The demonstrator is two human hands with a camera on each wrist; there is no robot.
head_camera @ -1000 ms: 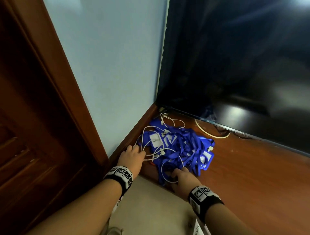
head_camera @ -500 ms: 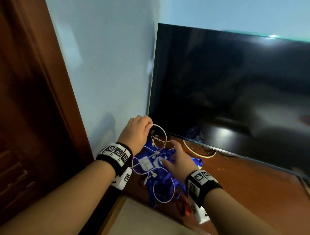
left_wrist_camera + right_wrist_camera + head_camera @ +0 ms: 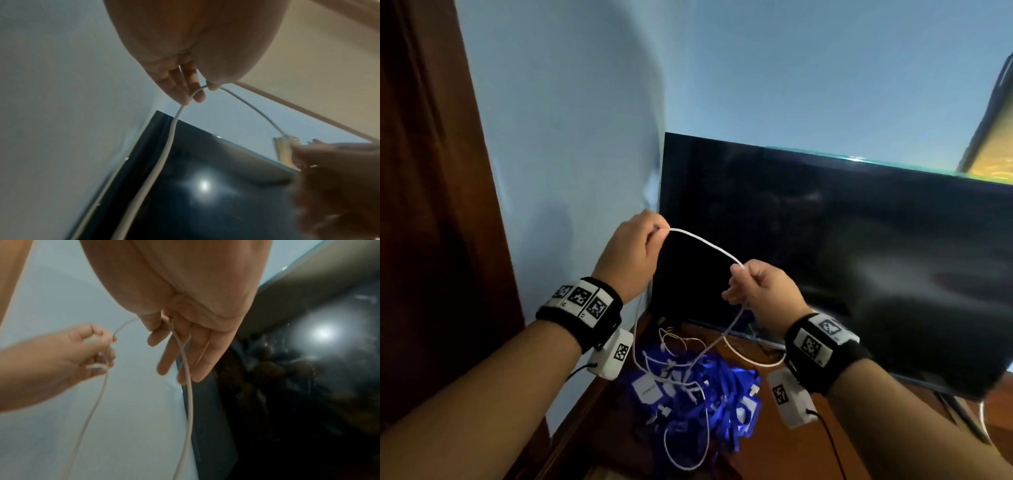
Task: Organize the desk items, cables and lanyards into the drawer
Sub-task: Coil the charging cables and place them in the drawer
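A white cable [image 3: 705, 245] arches between my two raised hands in front of the dark screen. My left hand [image 3: 631, 255] pinches one part of it between thumb and fingers [image 3: 194, 91]. My right hand [image 3: 760, 291] pinches the cable [image 3: 185, 363] lower down, and both strands hang to the desk. Below lies a tangled heap of blue lanyards [image 3: 717, 399] with white card holders and more white cables [image 3: 681, 346] on the brown wooden desk [image 3: 767, 452].
A large black screen [image 3: 859, 267] stands on the desk just behind the heap, with a white cord [image 3: 753, 359] looped under its lower edge. A pale blue wall [image 3: 571, 171] and a dark wooden door frame [image 3: 438, 205] close off the left side.
Both hands rose from the heap on the desk, lifting one white cable up in front of the screen. My view tilted upward with them.
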